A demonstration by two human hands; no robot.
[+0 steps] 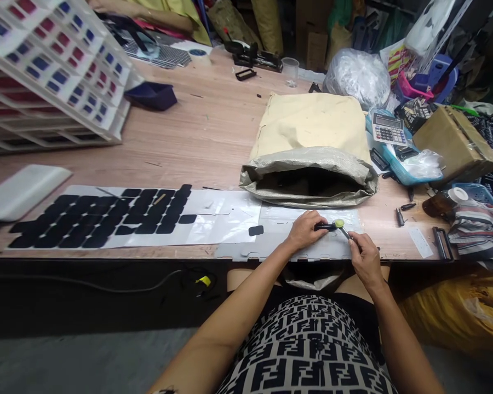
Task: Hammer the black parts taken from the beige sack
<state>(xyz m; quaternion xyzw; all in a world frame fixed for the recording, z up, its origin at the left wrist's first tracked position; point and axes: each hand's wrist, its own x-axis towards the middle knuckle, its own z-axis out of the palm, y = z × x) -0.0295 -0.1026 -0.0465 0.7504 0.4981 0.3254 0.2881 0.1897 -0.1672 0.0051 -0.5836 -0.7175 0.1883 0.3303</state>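
Note:
Near the table's front edge, my left hand (304,232) is closed around a small black piece (325,225) that sticks out to the right of the fingers. My right hand (365,256) grips a thin metal-shafted tool (345,232) with a round yellow-green end (339,223). That end meets or overlaps the tip of the black piece; whether they touch, I cannot tell. Both hands are above a grey-white sheet (246,250). Left of them, a single black rounded pad (256,230) lies by a white sheet (213,230) bearing rows of black rounded pads (102,216).
An open-mouthed sack (312,123) lies just beyond my hands. To the right are a blue basket (414,175) with a calculator (389,129), a cardboard box (456,145) and a jar (443,202). A white rack (119,117) stands far left; another person's arm (164,17) shows behind it.

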